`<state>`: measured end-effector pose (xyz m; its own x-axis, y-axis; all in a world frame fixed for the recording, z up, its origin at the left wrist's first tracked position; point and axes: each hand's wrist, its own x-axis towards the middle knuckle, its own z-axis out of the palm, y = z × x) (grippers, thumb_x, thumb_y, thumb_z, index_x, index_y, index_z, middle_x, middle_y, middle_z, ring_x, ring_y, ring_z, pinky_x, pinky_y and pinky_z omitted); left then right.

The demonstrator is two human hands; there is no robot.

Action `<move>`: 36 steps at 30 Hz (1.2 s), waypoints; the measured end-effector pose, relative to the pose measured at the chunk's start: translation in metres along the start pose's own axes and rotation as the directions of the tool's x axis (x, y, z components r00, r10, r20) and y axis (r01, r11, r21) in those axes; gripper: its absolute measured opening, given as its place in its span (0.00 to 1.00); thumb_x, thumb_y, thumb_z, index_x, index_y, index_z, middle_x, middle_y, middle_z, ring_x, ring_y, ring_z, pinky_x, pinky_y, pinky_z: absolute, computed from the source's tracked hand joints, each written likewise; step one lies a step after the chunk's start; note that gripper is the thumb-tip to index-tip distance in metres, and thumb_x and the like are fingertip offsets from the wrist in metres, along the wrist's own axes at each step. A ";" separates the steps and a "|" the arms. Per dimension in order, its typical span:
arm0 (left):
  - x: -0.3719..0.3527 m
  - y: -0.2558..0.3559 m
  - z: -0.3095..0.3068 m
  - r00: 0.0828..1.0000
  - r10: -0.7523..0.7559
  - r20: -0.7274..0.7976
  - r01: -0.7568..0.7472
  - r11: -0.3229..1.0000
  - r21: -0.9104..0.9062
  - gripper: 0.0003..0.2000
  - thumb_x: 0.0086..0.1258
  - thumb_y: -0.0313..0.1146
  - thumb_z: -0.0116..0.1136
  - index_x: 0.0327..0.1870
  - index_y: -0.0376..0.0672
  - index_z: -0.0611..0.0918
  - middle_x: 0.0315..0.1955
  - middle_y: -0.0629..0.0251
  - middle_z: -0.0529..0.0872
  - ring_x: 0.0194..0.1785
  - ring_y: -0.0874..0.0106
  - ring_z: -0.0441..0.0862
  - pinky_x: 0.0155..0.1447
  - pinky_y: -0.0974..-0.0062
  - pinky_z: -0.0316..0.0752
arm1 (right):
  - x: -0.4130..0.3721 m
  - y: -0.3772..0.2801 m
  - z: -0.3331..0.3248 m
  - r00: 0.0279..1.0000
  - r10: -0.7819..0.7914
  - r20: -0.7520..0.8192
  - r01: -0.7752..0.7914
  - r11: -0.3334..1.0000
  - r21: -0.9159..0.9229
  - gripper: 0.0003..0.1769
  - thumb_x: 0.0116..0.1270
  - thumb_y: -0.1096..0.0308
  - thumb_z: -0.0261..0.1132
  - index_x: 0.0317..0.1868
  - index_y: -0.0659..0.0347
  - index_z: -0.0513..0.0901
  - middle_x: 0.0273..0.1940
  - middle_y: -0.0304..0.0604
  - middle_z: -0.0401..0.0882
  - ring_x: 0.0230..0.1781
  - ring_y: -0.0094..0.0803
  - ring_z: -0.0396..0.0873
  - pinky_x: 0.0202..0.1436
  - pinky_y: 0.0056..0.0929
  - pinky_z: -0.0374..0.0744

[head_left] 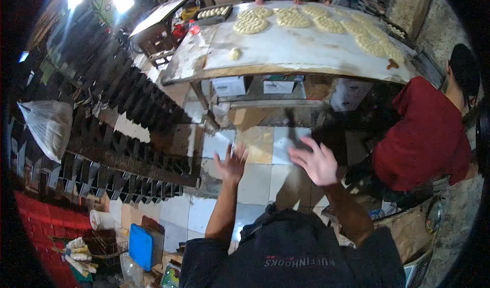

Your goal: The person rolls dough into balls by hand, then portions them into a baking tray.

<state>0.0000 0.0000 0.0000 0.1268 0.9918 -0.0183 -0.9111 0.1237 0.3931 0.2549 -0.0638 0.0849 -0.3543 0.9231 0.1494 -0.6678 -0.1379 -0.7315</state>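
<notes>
Above tiled floor (253,183) — left hand (233,164) and right hand (319,164), fingers (311,143) spread, ungripping — dark shirt (306,244) (print partly legible: "FFINHOOKS").

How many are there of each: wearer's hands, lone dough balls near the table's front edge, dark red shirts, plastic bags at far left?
Left hand, right hand: 2
Dough ball: 1
Dark red shirt: 1
Plastic bag: 1
Total: 5

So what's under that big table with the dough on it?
Under the table sit pale boxes; whatever lies directly behind them is covered and can't be seen.
</notes>
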 end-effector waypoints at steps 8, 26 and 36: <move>0.050 0.120 0.105 0.911 0.267 0.316 -0.167 0.936 -0.310 0.56 0.54 0.81 0.48 0.77 0.43 0.60 0.77 0.43 0.52 0.81 0.50 0.47 0.83 0.53 0.40 | 0.154 0.071 0.128 0.784 -0.249 0.568 0.602 0.087 -0.793 0.28 0.68 0.61 0.60 0.65 0.67 0.72 0.59 0.53 0.76 0.68 0.48 0.69 0.80 0.58 0.43; 0.387 0.268 0.028 0.647 0.590 0.483 -0.665 0.127 0.736 0.40 0.77 0.62 0.27 0.80 0.41 0.47 0.80 0.56 0.46 0.83 0.63 0.41 0.82 0.60 0.39 | 0.540 0.132 0.116 0.877 -0.105 0.470 0.179 0.977 -0.117 0.46 0.75 0.35 0.45 0.82 0.50 0.39 0.82 0.47 0.39 0.80 0.41 0.49 0.81 0.44 0.43; 0.389 0.387 -0.020 0.975 0.112 0.192 -0.151 0.968 0.199 0.56 0.63 0.80 0.34 0.79 0.38 0.50 0.74 0.42 0.59 0.74 0.47 0.64 0.76 0.51 0.58 | 0.809 0.194 0.045 0.855 -0.225 0.467 0.466 -0.060 -0.883 0.33 0.60 0.57 0.67 0.64 0.64 0.74 0.62 0.56 0.75 0.65 0.54 0.69 0.71 0.52 0.63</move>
<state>-0.3112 0.4348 0.1267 0.0966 0.9745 0.2027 -0.8235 -0.0361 0.5662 -0.1910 0.6403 0.0942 -0.4583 0.6532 0.6027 0.4533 0.7551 -0.4737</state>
